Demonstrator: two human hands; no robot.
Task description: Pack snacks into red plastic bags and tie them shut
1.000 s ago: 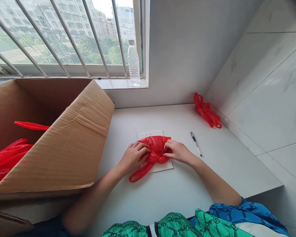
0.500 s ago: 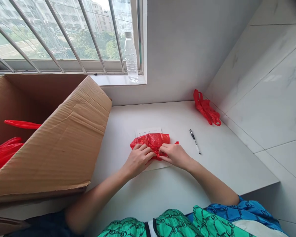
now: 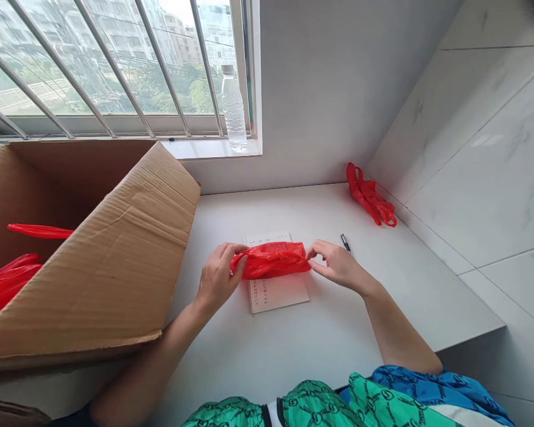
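The left hand [image 3: 218, 276] grips the left end of a red bag [image 3: 271, 261], and the right hand [image 3: 336, 265] pinches its right end. Both grips are narrow and hold the bag, a crumpled strip pulled taut above the far part of a paper [image 3: 278, 295] on the tabletop [image 3: 338, 332]. A pen [image 3: 346, 242] lies just beyond the right hand. A second red bag [image 3: 369, 198] sits far right against the tiled wall [image 3: 471, 178]. A cardboard box [image 3: 93, 261] stands left, holding red plastic [image 3: 4, 284].

Red bag [image 3: 271, 261] between both hands [image 3: 218, 276]
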